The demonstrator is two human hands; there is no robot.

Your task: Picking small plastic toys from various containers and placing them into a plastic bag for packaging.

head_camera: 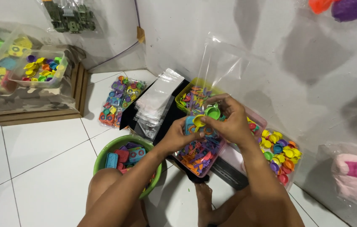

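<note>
Head view: we see both hands meet above the pink tray [259,119] of small toy pieces. The left hand [177,135] is closed on a blue toy piece [190,126]; the right hand [229,122] pinches green and yellow toy cups [209,113], with a clear bag [220,63] upright behind the tray. We judge a set is being gathered; bagging needs the bag's mouth held open. A green bowl [115,145] sits left of the tray.

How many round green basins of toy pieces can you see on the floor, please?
1: the green basin sits on the white tiled floor by the person's knee, below the left hand. Others may be hidden behind the arms.
</note>
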